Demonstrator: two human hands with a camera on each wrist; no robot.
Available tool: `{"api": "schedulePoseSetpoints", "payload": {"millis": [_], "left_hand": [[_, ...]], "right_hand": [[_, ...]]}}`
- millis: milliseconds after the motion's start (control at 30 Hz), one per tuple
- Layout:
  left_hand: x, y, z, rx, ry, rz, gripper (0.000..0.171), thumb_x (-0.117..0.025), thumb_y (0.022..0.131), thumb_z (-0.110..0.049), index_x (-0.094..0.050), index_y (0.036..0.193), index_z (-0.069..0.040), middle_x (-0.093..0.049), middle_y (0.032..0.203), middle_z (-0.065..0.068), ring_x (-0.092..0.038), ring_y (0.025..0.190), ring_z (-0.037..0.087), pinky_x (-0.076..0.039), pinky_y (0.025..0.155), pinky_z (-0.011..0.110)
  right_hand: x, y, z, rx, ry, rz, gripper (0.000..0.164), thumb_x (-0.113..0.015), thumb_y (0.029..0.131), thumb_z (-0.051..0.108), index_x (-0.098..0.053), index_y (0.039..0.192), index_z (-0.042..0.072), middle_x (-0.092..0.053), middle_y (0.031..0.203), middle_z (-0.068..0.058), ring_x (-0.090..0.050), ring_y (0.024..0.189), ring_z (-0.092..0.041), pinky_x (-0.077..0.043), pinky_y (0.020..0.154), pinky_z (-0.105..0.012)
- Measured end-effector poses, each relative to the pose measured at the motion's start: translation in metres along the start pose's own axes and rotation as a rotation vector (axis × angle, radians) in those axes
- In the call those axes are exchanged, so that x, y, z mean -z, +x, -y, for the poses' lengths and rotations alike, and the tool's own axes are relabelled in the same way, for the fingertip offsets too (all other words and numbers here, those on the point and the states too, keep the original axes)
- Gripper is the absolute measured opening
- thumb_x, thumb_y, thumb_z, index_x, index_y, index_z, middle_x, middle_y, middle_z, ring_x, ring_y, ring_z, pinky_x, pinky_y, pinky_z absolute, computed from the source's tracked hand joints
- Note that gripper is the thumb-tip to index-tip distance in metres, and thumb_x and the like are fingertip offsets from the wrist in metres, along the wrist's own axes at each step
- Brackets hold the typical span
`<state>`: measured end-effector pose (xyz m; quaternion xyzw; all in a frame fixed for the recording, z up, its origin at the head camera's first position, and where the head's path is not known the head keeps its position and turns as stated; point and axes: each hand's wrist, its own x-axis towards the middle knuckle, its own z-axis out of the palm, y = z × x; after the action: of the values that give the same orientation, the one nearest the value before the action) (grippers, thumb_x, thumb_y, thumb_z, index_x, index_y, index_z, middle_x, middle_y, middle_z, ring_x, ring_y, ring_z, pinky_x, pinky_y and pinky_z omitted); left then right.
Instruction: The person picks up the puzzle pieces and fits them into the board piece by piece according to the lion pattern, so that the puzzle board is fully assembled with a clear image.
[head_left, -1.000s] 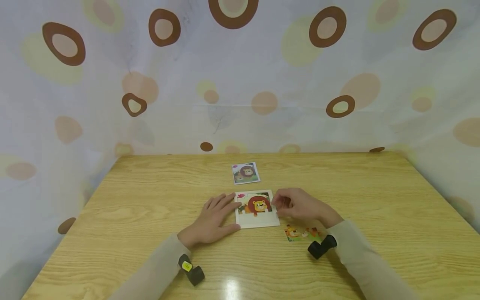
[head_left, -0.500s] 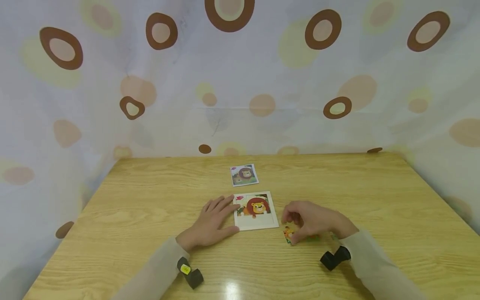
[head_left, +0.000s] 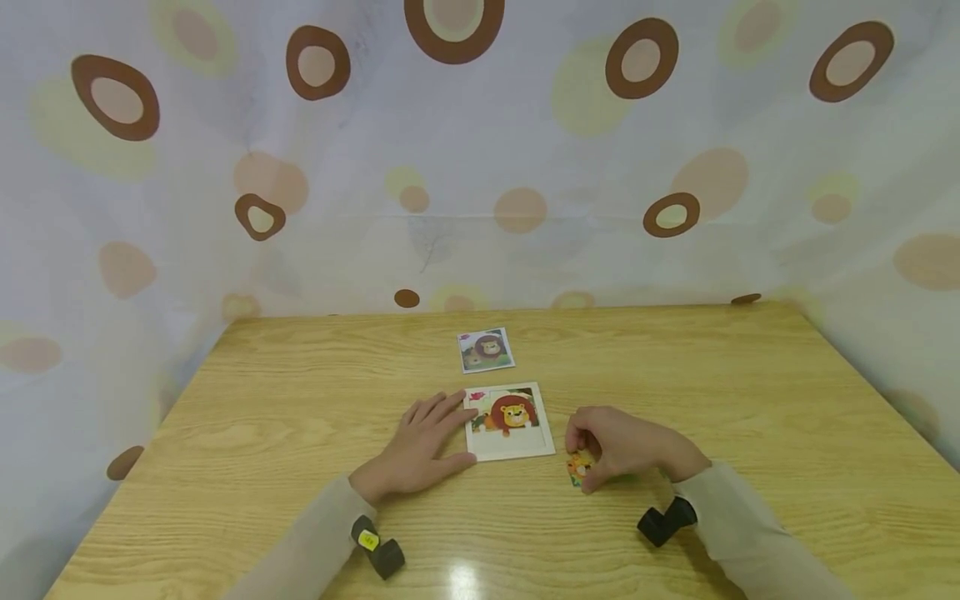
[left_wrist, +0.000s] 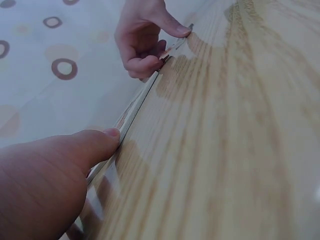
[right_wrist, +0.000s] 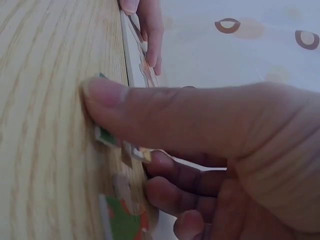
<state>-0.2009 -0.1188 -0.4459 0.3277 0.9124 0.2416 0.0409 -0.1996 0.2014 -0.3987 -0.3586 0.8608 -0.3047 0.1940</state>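
A white-framed jigsaw board [head_left: 517, 447] lies on the table. Its upper half shows a lion picture and its lower half is bare white. My left hand [head_left: 420, 446] rests along the board's left edge with its fingers spread and fairly straight. Just right of the board, my right hand [head_left: 630, 443] pinches an orange and green puzzle piece [head_left: 578, 471] between thumb and curled fingers. In the left wrist view that piece looks slightly tilted at the table surface. Another green and orange puzzle piece [right_wrist: 125, 220] lies beside it in the right wrist view, mostly hidden by the hand in the head view.
Behind the board lies a small card [head_left: 487, 350] with a matching lion picture. The wooden table [head_left: 315, 375] meets a patterned cloth [head_left: 450, 258] along its back edge.
My right hand has moved from the board's right edge down and right to the loose pieces, and its fingers have closed on one. The left hand has stayed on the board.
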Motion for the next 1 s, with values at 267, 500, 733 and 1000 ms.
{"api": "schedulePoseSetpoints", "payload": {"millis": [267,500,733,1000], "left_hand": [[-0.001,-0.001,0.000,0.005,0.006,0.005,0.061,-0.055,0.094,-0.044,-0.041,0.146,-0.014,-0.024,0.159,0.011,-0.018,0.145,0.040,-0.010,0.114,0.062],[0.001,0.000,-0.003,-0.003,-0.006,0.004,0.061,-0.056,0.094,-0.041,-0.042,0.145,-0.012,-0.025,0.158,0.014,-0.018,0.145,0.041,-0.010,0.113,0.064],[0.002,0.000,-0.003,0.005,0.006,0.015,0.061,-0.055,0.094,-0.042,-0.042,0.146,-0.012,-0.024,0.159,0.013,-0.017,0.145,0.041,-0.010,0.114,0.063],[0.002,0.001,-0.002,0.000,0.007,0.016,0.062,-0.055,0.094,-0.042,-0.041,0.146,-0.013,-0.024,0.159,0.013,-0.017,0.145,0.040,-0.010,0.114,0.062]], "right_hand": [[0.000,0.000,0.000,0.007,0.053,-0.022,0.035,-0.083,0.072,0.008,-0.052,0.089,0.008,-0.051,0.077,0.002,-0.046,0.066,-0.006,-0.044,0.058,-0.020],[0.000,0.002,-0.007,0.053,0.080,-0.084,0.015,-0.069,0.088,0.007,-0.056,0.095,0.007,-0.058,0.079,0.001,-0.051,0.068,-0.003,-0.048,0.061,-0.023],[-0.003,0.009,-0.014,0.024,0.148,-0.202,0.013,-0.064,0.092,0.008,-0.056,0.101,0.005,-0.058,0.084,-0.001,-0.051,0.070,-0.006,-0.047,0.063,-0.022],[-0.010,0.022,-0.016,0.050,0.129,-0.259,0.010,-0.064,0.092,0.008,-0.058,0.101,0.008,-0.059,0.084,-0.001,-0.052,0.071,-0.006,-0.047,0.063,-0.021]]}}
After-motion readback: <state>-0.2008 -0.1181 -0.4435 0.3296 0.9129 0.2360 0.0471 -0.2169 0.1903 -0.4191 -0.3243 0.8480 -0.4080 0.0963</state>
